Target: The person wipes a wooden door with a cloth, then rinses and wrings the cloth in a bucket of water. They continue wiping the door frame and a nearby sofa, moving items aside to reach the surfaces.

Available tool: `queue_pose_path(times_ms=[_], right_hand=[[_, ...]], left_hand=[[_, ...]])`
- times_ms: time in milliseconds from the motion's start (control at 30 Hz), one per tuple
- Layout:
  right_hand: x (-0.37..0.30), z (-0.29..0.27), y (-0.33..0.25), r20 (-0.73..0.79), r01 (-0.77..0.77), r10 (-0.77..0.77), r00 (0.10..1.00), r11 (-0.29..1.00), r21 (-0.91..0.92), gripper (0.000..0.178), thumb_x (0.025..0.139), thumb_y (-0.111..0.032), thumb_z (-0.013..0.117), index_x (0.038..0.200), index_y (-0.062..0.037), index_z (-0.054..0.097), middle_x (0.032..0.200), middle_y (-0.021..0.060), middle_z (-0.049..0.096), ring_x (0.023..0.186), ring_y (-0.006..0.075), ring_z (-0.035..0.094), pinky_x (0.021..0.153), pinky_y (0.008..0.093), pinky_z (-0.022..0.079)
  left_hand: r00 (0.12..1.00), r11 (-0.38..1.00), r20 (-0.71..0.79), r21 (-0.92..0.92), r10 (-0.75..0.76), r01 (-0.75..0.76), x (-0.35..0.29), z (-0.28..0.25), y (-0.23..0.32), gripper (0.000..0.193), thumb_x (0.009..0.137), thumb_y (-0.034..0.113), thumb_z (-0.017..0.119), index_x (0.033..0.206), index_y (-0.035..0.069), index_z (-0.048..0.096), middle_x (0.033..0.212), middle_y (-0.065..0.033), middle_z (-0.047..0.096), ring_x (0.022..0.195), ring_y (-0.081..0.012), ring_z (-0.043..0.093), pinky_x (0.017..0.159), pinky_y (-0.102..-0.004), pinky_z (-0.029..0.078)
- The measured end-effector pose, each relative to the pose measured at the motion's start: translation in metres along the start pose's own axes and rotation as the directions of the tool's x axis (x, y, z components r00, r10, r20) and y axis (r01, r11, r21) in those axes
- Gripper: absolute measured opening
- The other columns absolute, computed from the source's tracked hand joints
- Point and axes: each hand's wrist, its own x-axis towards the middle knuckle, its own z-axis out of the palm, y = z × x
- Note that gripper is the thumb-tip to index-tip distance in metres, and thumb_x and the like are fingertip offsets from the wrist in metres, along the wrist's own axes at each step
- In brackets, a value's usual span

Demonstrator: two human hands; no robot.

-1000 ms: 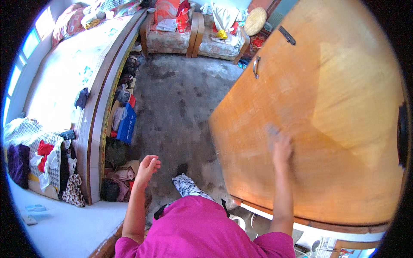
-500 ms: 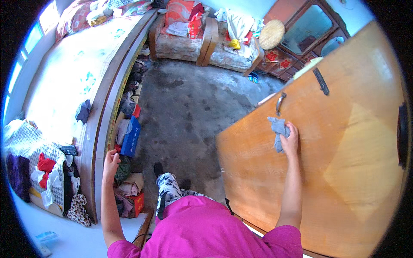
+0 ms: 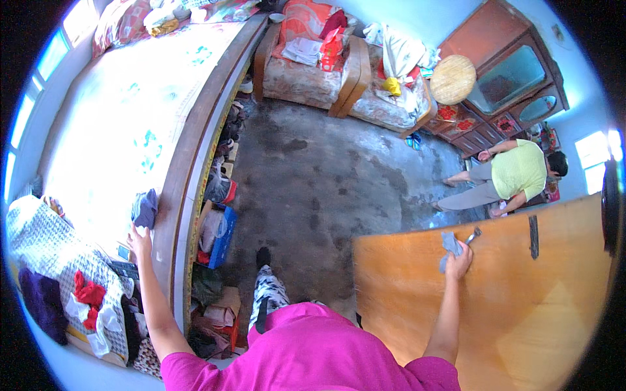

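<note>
My right hand is closed around a grey-blue cloth. It is at the wooden door, close beside the curved metal handle. My left hand reaches over the bed, fingers stretched out. Its fingertips meet the lower edge of a crumpled dark blue-grey cloth; whether they touch it I cannot tell.
A person in a yellow-green shirt bends over beyond the door. Two armchairs and a dark wooden cabinet stand at the far wall. Shoes, bags and a blue box line the bed's side. Clothes lie near left.
My left hand has moved from beside the bed's edge to the dark cloth on the bed. The door has swung, uncovering the other person. The cloth in my right hand is now beside the handle.
</note>
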Motion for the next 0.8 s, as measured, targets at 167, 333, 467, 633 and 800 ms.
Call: queue_pose_path(times_ms=[167,333,467,633,800], right_hand=[[-0.002,0.001,-0.012,-0.016,-0.107,0.107,0.994,0.994,0.026,0.045,0.071,0.003,0.073,0.114,-0.0088,0.064,0.119,0.0135,0.055,0.120,0.0350,0.052,0.105,0.0433,0.042],[0.001,0.007,-0.023,-0.017,-0.153,0.153,0.988,0.988,-0.009,0.049,0.069,0.007,0.073,0.115,-0.0070,0.062,0.123,0.0163,0.053,0.120,0.0374,0.051,0.104,0.0445,0.041],[-0.002,0.001,-0.025,0.043,-0.185,0.185,0.982,0.983,0.001,0.048,0.071,0.008,0.071,0.115,-0.0067,0.061,0.125,0.0164,0.052,0.123,0.0382,0.050,0.105,0.0467,0.040],[-0.002,-0.009,-0.013,0.085,-0.264,0.269,0.960,0.963,-0.060,0.048,0.075,0.010,0.068,0.119,-0.0066,0.058,0.128,0.0166,0.050,0.125,0.0389,0.048,0.106,0.0469,0.039],[0.009,0.004,-0.008,0.096,-0.322,0.335,0.937,0.938,-0.126,0.046,0.080,0.007,0.067,0.122,-0.0078,0.057,0.133,0.0164,0.048,0.126,0.0392,0.048,0.107,0.0474,0.039]], left_hand=[[0.992,0.992,0.011,0.037,-0.122,0.121,0.077,0.021,-0.013,0.080,0.093,0.052,0.061,0.160,0.030,0.025,0.157,-0.0379,0.023,0.146,-0.0513,0.024,0.118,-0.0597,0.025],[0.971,0.997,0.228,-0.002,-0.071,0.074,0.096,0.053,-0.016,0.085,0.091,0.051,0.061,0.162,0.028,0.019,0.154,-0.0398,0.028,0.142,-0.0509,0.035,0.117,-0.0510,0.032],[0.942,0.948,0.244,-0.161,-0.231,0.275,0.066,0.075,0.001,0.089,0.083,0.022,0.075,0.158,0.033,0.026,0.144,-0.0361,0.043,0.131,-0.0482,0.047,0.108,-0.0533,0.042],[0.953,0.948,0.030,0.123,-0.301,0.295,0.060,0.035,0.057,0.090,0.076,0.026,0.082,0.152,0.034,0.034,0.147,-0.0308,0.039,0.138,-0.0439,0.041,0.107,-0.0526,0.044],[0.957,0.957,0.040,0.035,-0.288,0.287,0.097,0.045,0.049,0.095,0.075,0.030,0.084,0.154,0.032,0.031,0.145,-0.0276,0.042,0.135,-0.0422,0.047,0.109,-0.0513,0.044]])
